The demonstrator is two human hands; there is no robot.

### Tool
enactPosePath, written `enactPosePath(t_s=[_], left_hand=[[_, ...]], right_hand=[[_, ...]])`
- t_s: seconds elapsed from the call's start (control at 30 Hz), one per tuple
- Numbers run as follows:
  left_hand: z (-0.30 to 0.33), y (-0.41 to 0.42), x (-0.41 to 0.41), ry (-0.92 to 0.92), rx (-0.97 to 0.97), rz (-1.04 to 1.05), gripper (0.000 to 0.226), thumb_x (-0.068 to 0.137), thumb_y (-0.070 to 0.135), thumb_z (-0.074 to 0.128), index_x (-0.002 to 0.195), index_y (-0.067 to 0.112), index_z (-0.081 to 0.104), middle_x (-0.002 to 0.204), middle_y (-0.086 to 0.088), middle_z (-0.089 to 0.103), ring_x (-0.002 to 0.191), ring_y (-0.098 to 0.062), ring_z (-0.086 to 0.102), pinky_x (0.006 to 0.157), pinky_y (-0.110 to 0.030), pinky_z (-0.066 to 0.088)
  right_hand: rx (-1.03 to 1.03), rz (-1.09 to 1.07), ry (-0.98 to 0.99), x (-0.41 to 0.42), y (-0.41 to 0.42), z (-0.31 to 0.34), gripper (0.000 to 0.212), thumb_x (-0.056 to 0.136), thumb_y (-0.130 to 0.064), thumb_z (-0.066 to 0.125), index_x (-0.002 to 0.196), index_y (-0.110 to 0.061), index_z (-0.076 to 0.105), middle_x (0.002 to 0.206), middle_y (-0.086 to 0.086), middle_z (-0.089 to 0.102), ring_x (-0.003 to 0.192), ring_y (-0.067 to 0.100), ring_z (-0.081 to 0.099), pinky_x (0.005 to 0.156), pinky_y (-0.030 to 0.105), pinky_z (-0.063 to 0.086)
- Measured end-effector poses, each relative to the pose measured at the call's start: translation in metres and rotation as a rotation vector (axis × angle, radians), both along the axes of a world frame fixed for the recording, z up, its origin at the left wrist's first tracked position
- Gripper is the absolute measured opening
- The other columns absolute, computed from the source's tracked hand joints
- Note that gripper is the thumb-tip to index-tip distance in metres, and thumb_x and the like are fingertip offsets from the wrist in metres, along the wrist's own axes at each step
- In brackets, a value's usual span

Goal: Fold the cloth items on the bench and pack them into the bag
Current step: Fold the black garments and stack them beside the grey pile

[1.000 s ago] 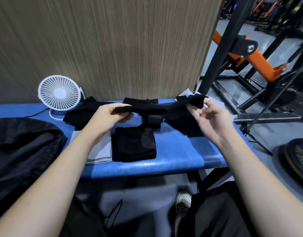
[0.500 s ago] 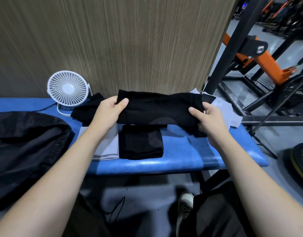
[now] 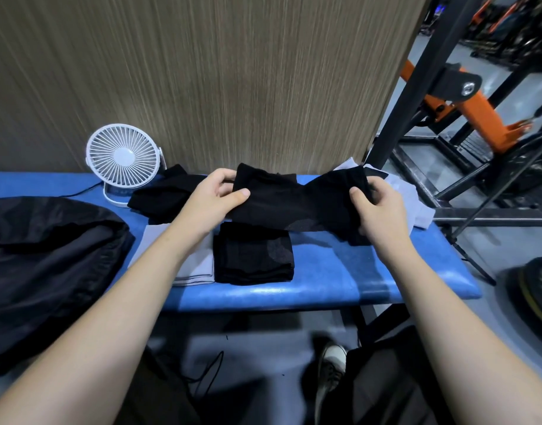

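Held cloth [image 3: 297, 207]: black, with a grey patch. Folded cloth [image 3: 254, 256] below: black, same grey patch. Folded cloth [image 3: 196, 265] beside it: grey. Table [image 3: 325, 271]: blue. Fan [image 3: 122, 157]: white. Bag [image 3: 49, 262]: black. Wall panel [image 3: 202, 72]: brown, vertically streaked.

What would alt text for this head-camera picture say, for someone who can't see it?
Two hands, left and right, hold a black cloth stretched above a blue bench. Folded black and grey cloths lie below it, a white fan and a black bag to the left.
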State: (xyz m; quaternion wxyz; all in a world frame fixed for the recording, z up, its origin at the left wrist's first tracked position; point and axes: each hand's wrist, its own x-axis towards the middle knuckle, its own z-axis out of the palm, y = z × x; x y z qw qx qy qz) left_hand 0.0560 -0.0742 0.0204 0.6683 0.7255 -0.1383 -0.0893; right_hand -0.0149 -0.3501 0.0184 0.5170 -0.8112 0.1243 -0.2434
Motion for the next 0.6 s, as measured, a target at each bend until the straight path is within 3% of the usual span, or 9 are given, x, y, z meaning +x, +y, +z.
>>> enactPosePath(t_s=[0.13,0.27,0.4,0.5,0.6], left_hand=[[-0.001,-0.014,-0.01,0.016,-0.001,-0.06,0.031,0.092,0.012,0.066,0.122,0.017,0.058,0.111,-0.008,0.073,0.105,-0.026,0.07,0.098,-0.045,0.053],[0.0,-0.034,-0.021,0.014,-0.021,-0.114,0.031,0.09,0.013,0.066,0.119,0.02,0.058,0.108,-0.014,0.071,0.1,-0.03,0.07,0.094,-0.045,0.054],[0.003,-0.051,-0.03,0.034,-0.043,-0.14,0.018,0.099,0.012,0.057,0.117,0.014,0.055,0.093,-0.004,0.067,0.081,-0.013,0.066,0.069,-0.028,0.055],[0.006,-0.048,-0.031,0.109,-0.092,-0.128,0.034,0.101,0.036,0.054,0.119,0.007,0.056,0.092,-0.001,0.068,0.082,-0.016,0.067,0.068,-0.034,0.055],[0.007,-0.04,-0.029,0.083,-0.075,-0.083,0.032,0.099,0.029,0.058,0.119,0.004,0.056,0.087,-0.001,0.07,0.077,-0.014,0.067,0.061,-0.028,0.053]], right_hand=[[0.064,0.059,-0.034,-0.005,0.02,0.009,0.005,0.096,-0.022,0.057,0.099,-0.024,0.061,0.08,0.015,0.064,0.046,0.021,0.05,0.037,0.028,0.04],[0.088,0.162,-0.074,-0.005,0.048,0.011,0.011,0.094,-0.019,0.061,0.104,-0.021,0.059,0.078,0.028,0.054,0.052,0.023,0.052,0.04,0.03,0.047],[-0.008,0.332,-0.045,-0.002,0.07,0.004,0.029,0.09,-0.03,0.065,0.117,-0.02,0.06,0.068,0.002,0.051,0.056,0.018,0.051,0.052,0.037,0.052],[-0.111,0.432,0.005,-0.002,0.072,0.004,0.041,0.091,-0.043,0.059,0.129,-0.025,0.061,0.075,-0.004,0.058,0.059,0.011,0.053,0.065,0.036,0.052],[-0.05,0.494,-0.028,-0.002,0.07,0.006,0.031,0.098,-0.022,0.057,0.128,-0.019,0.064,0.075,0.002,0.061,0.055,0.015,0.053,0.057,0.025,0.047]])
